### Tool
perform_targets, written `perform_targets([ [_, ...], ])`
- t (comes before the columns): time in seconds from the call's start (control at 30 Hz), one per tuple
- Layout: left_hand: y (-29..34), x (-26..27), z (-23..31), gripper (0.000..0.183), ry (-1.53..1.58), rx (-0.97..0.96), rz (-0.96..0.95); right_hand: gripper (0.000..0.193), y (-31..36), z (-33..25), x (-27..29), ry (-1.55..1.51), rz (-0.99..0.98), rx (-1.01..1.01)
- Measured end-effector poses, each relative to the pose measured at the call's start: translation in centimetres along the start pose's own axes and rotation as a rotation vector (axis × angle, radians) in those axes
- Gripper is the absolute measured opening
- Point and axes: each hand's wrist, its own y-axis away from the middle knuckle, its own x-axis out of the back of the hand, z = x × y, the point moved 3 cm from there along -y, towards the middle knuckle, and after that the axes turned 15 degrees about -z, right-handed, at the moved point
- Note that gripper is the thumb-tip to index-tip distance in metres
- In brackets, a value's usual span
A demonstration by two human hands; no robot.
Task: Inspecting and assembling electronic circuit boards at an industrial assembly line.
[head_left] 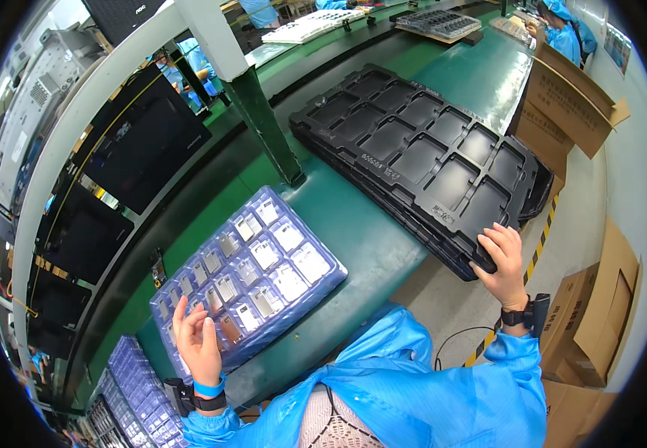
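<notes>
My right hand [503,270] grips the near right corner of a black plastic tray [409,153], its fingers lying over the rim. The tray's rectangular pockets hold nothing, and it lies on top of other black trays in a slanting stack. Over the near left part of a translucent blue-violet tray [322,287], my left hand [198,345] is open, with fingers spread and nothing in them. I cannot tell whether its fingertips touch the tray. Small flat silvery and white metal parts [289,282] fill the pockets there, and one pocket near my fingers shows a brown part [230,328].
Both trays rest on a green workbench [361,280]. A green-and-white post [267,127] rises behind them. More blue-violet trays [140,388] stand at the lower left. Cardboard boxes [588,313] line the right side. Co-workers in blue [562,37] sit farther off.
</notes>
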Motion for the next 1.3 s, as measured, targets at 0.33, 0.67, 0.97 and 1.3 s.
perform_targets([
  [0.33, 1.3, 1.2, 0.6, 0.011, 0.04, 0.001, 0.076, 0.061, -3.6, -3.3, -0.5, 0.101, -0.177, -0.188],
  [0.67, 2.0, -9.4, 7.8, 0.017, 0.565, -0.214, -0.632, 0.041, -6.4, -4.3, 1.2, 0.028, -0.1, -0.19],
  [0.97, -2.5, -27.3, 12.3, 0.042, 1.272, 0.346, -1.122, 0.019, -7.5, -6.0, 1.5, 0.106, -0.067, -0.107],
  [1.3, -6.2, -30.8, 13.7, 0.018, 1.482, 0.172, -0.718, 0.02, -5.5, -8.2, 1.8, -0.123, -0.001, -0.086],
])
